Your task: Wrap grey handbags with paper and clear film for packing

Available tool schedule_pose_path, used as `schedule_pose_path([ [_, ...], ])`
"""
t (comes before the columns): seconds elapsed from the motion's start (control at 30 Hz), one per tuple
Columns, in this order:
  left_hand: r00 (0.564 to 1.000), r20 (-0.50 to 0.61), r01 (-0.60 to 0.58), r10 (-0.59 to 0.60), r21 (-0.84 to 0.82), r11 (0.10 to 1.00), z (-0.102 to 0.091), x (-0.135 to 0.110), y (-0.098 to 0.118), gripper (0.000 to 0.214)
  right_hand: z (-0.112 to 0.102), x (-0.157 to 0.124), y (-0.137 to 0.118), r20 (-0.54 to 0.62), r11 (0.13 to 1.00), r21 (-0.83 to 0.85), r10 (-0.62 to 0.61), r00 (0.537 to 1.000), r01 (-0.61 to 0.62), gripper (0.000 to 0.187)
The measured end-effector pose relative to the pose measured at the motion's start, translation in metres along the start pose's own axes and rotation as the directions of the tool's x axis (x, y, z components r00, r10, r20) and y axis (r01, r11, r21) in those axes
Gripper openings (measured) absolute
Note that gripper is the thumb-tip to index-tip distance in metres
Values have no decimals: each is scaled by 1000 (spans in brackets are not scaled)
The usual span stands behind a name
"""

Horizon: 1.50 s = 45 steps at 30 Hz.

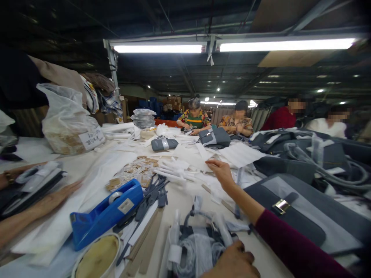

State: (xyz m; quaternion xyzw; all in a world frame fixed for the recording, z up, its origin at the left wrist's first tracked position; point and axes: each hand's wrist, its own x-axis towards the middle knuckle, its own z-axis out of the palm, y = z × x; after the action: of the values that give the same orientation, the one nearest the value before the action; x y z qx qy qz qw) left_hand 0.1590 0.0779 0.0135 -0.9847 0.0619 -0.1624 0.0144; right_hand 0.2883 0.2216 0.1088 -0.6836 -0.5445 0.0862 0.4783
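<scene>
Table: A broad, pale-topped table [179, 194] carried the items listed below.
Flap bag: A large, dark grey, smooth-surfaced flap bag [307, 226] lay at the right, a translucent white sheet strip across its front.
Sack: A clear plastic sack [60, 119] of brown pieces stood at the far left, with a white handwritten label facing outward.
Wrapped bundle: A dark grey bundle bound in translucent white film, with coiled strapping [203, 247], was located at the near edge, centre.
Dispenser: A blue plastic tape dispenser [101, 220] sat left of the bundle, angled away.
Sheet: A thin, flat white sheet [188, 154] lay just beyond the right fingertips.
Left grip: The person's left grip [232, 262] rested at the bundle's right side, fingers curled; firm hold could not be determined.
Right grip: The right grip [222, 173] reached forward, fingers drawn together beside the sheet; whether it pinched anything could not be determined.
Tub: A round white tub of yellowish material [118, 251] stood below the dispenser.
Clasp: A rectangular, shiny metal clasp [280, 206] fastened the bag's flap.
</scene>
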Motion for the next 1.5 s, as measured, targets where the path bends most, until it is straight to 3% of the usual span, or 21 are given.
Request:
schedule_pose_path([
  [0.07,1000,-8,17,-18,-37,999,2,2,2,29,-49,-51,1,-2,964,255,85,996,-81,45],
  [0.13,998,-46,49,-52,-66,997,1,2,5,30,-95,-115,6,16,836,527,172,985,-154,61],
  [0.2,995,-57,78,-83,-90,993,-5,2,7,30,-131,-182,13,61,722,652,257,965,-233,75],
  [0.3,998,22,54,-52,-126,991,-16,6,7,32,-159,-268,26,158,601,717,355,922,-354,98],
  [0.37,996,87,43,-32,-128,991,-22,11,8,33,-162,-302,35,192,535,751,385,903,-388,105],
  [0.47,986,168,39,-20,-110,993,-27,19,11,33,-154,-316,51,161,497,773,446,880,-394,98],
  [0.57,978,207,48,-25,-109,993,-27,24,14,31,-147,-303,65,89,486,768,564,821,-417,80],
  [0.67,973,228,57,-25,-133,990,-26,27,15,31,-148,-292,73,43,392,846,626,779,-362,60],
  [0.77,968,251,65,-25,-154,986,-26,29,14,32,-156,-291,72,57,233,942,596,801,-240,56],
  [0.87,959,283,86,-34,-172,981,-27,31,14,33,-164,-293,67,118,134,963,566,816,-233,50],
  [0.97,951,308,101,-37,-193,976,-28,31,13,33,-169,-292,60,36,203,957,622,782,-205,39],
  [1.07,950,308,123,-52,-216,969,-29,30,12,32,-175,-289,56,-117,391,899,648,752,-197,38],
  [1.13,956,287,138,-66,-240,961,-29,29,12,32,-179,-290,56,-143,518,816,612,778,-257,43],
  [1.27,965,249,159,-85,-292,943,-30,29,11,32,-168,-299,61,-52,736,594,437,898,-324,66],
  [1.33,966,239,168,-95,-306,937,-32,29,12,31,-153,-304,66,50,814,485,339,939,-320,67],
  [1.4,969,225,171,-102,-312,935,-33,29,12,31,-137,-307,70,169,851,409,283,944,-329,60],
  [1.5,975,199,160,-99,-320,934,-35,27,12,30,-123,-304,71,307,842,400,250,918,-363,56],
])
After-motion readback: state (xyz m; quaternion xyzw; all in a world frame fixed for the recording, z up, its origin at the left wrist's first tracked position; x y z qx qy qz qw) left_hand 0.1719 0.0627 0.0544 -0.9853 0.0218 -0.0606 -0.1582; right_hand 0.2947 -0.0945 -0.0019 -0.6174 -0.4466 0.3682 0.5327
